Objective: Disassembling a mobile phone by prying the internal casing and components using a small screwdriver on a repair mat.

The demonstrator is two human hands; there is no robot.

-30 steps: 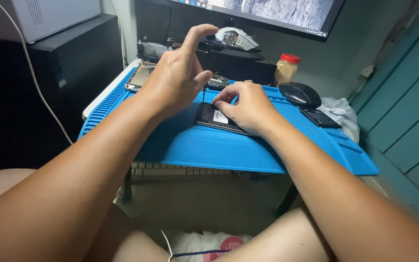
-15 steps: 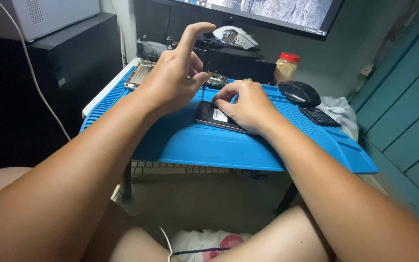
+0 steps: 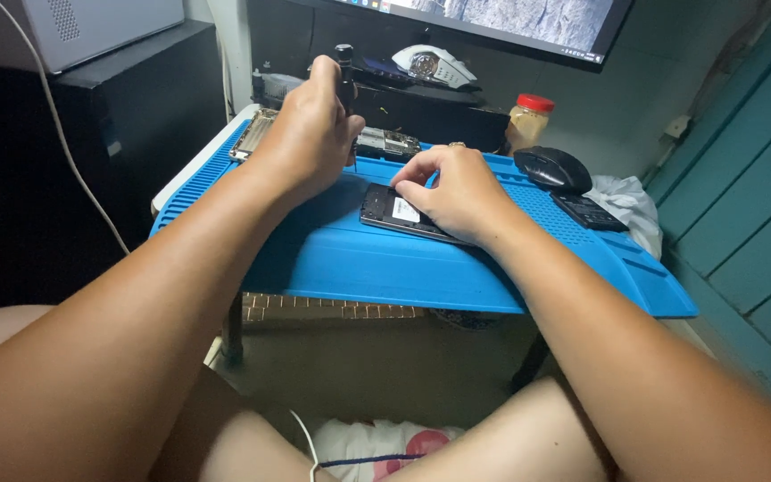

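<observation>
Left grip: left hand (image 3: 310, 134) closed around an upright dark screwdriver (image 3: 344, 76), tip down beside the phone's far-left corner.
Right grip: right hand (image 3: 457, 192) pressing flat on the opened phone (image 3: 394, 212).
Support: blue work mat (image 3: 359, 259).
Nearby: black mouse (image 3: 553, 169).

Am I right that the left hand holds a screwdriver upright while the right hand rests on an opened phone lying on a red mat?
Not quite: the mat is blue, not red, as the head view shows. The rest holds: the left hand grips a screwdriver upright, and the right hand rests on the opened phone.
</observation>
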